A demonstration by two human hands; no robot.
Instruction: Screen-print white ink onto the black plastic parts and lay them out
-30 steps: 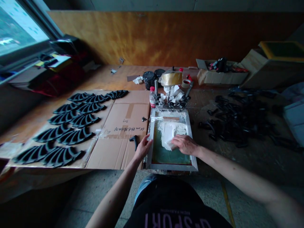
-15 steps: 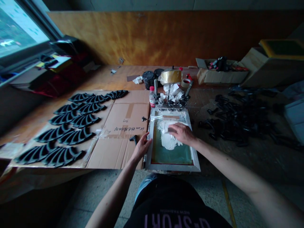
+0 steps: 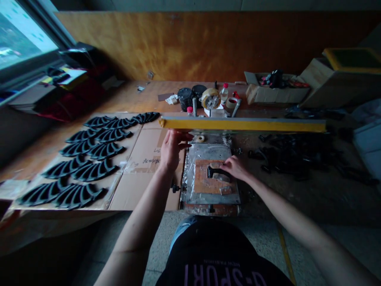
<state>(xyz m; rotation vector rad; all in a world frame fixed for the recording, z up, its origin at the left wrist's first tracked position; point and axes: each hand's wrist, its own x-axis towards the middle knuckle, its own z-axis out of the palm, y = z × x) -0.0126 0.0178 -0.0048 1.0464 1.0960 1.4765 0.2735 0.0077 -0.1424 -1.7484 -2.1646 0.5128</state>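
Observation:
A screen frame [image 3: 244, 124] is tilted up, its yellow-taped front edge facing me. My left hand [image 3: 174, 149] is at the frame's left underside, fingers bent; what it grips there is hard to see. Below the frame lies a metal base plate [image 3: 193, 153] with a brown board [image 3: 202, 184] on it. A curved black part [image 3: 220, 171] sits on the board. The closed fingers of my right hand [image 3: 233, 167] hold this part at its right end.
Rows of black curved parts [image 3: 95, 171] lie on cardboard [image 3: 149, 149] at the left. A dark heap of similar parts [image 3: 291, 159] is at the right. Behind stand black tubs [image 3: 185, 98], tape rolls [image 3: 231, 104], a bottle [image 3: 224, 92] and an open box [image 3: 276, 93].
The frame has swung up from lying flat, showing the base and black part beneath. My left hand has moved up and forward. My right hand has left the white paste for the black part.

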